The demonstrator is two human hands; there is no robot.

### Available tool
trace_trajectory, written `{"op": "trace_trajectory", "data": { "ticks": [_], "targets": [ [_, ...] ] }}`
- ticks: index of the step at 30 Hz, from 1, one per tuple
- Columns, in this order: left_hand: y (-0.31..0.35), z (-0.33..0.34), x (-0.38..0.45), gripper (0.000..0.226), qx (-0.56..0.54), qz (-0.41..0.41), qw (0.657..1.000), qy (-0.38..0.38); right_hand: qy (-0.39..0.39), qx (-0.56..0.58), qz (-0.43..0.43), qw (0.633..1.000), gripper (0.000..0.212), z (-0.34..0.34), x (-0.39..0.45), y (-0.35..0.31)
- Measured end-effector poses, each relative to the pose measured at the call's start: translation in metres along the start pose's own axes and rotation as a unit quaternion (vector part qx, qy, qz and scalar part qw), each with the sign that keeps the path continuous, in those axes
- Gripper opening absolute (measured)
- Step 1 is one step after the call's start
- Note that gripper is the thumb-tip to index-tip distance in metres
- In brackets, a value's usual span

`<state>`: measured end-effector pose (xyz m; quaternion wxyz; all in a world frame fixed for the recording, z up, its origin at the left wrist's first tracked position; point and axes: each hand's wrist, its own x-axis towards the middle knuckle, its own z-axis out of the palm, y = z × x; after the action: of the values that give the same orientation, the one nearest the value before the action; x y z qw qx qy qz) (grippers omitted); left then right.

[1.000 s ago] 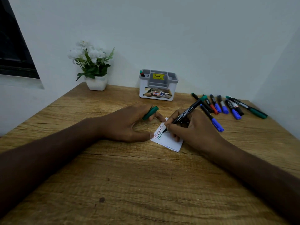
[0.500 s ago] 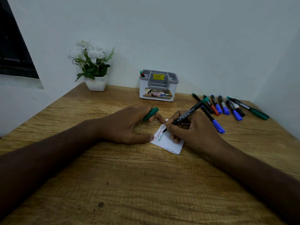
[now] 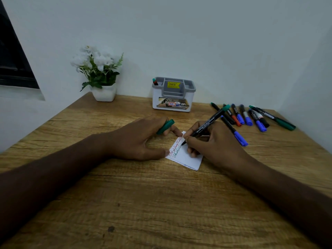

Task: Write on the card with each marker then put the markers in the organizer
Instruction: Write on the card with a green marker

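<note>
A small white card (image 3: 186, 159) lies on the wooden table, with a red line and a green line of writing at its left edge. My right hand (image 3: 213, 142) grips a black-bodied green marker (image 3: 208, 123), its tip touching the card at the end of the green line. My left hand (image 3: 138, 139) holds the green cap (image 3: 165, 126) in curled fingers, while its thumb and a fingertip press on the card's left edge. The grey-and-white organizer (image 3: 173, 94) stands at the back, with a red and a green marker end (image 3: 154, 81) sticking up in its left corner.
Several capped markers (image 3: 251, 117) in blue, red, black and green lie in a loose row at the right rear; one blue marker (image 3: 233, 131) lies just behind my right hand. A white pot of flowers (image 3: 100, 76) stands back left. Walls close the table behind and right.
The marker tip has crept along the green line, which has grown slightly. My left hand keeps holding the cap and pinning the card.
</note>
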<state>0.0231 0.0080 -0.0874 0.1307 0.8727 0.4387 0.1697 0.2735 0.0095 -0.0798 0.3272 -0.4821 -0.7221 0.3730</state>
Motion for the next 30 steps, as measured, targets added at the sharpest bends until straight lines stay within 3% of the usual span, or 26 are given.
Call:
{"op": "trace_trajectory", "data": {
  "ticks": [4,10,15,18,23,30],
  "targets": [
    [0.003,-0.001,-0.002,0.035,0.013,0.01,1.0,0.002,0.018,0.1,0.015,0.995,0.006,-0.001,0.002,-0.001],
    [0.004,0.0,-0.001,0.039,0.049,0.0,0.999,0.005,0.101,0.288,0.005,0.952,0.011,-0.01,0.009,0.004],
    [0.006,0.002,-0.002,0.023,0.02,0.001,0.999,0.025,0.112,0.298,0.0,0.948,0.019,-0.013,0.007,0.004],
    [0.007,0.004,0.0,0.035,0.026,-0.002,0.999,0.031,0.109,0.288,-0.023,0.951,0.015,-0.014,0.005,0.003],
    [0.013,0.002,-0.002,0.034,0.055,0.016,0.998,0.033,0.095,0.287,-0.064,0.951,0.013,-0.012,0.004,0.003],
    [0.018,0.0,-0.001,0.04,0.078,0.011,0.996,0.033,0.063,0.323,-0.079,0.941,0.035,-0.009,0.004,0.002]
  ]
}}
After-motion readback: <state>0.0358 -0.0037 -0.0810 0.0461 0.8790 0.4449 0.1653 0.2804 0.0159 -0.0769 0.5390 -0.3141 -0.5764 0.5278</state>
